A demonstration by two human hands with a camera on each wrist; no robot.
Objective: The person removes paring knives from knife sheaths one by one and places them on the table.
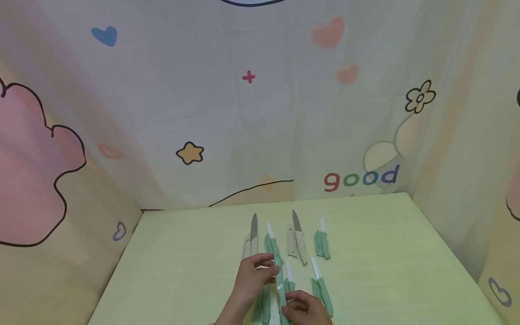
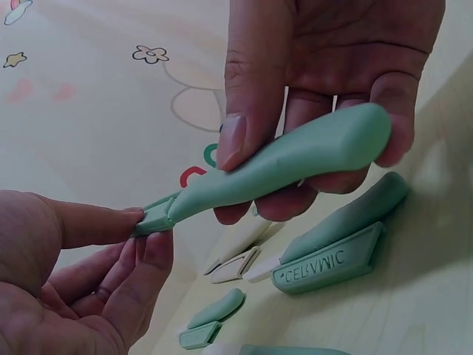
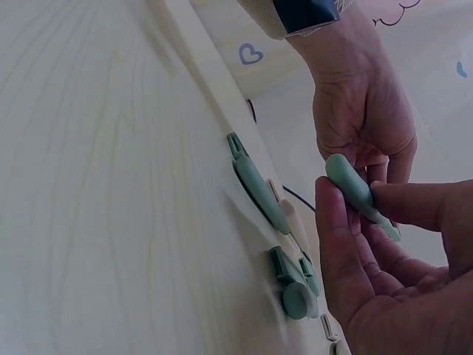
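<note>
A green-handled paring knife (image 1: 283,301) is held up over the table, its blade largely hidden inside a green sheath (image 1: 278,266). My left hand (image 1: 257,276) pinches the sheath between thumb and fingers. The smooth handle (image 2: 288,159) is gripped by my right hand (image 1: 306,308), with the thumb along one side and fingers beneath. In the left wrist view the sheath's mouth meets the front of the handle. Directly below, another green knife (image 1: 290,273) and its sheath lie partly covered by the hands.
More green knives (image 1: 322,289) lie beside their sheaths around the hands. Two knives with pale handles and grey blades (image 1: 298,234) lie farther back, each next to a pale sheath (image 1: 292,241). A printed curtain (image 1: 260,117) encloses the light wooden table (image 1: 183,262) at back and sides.
</note>
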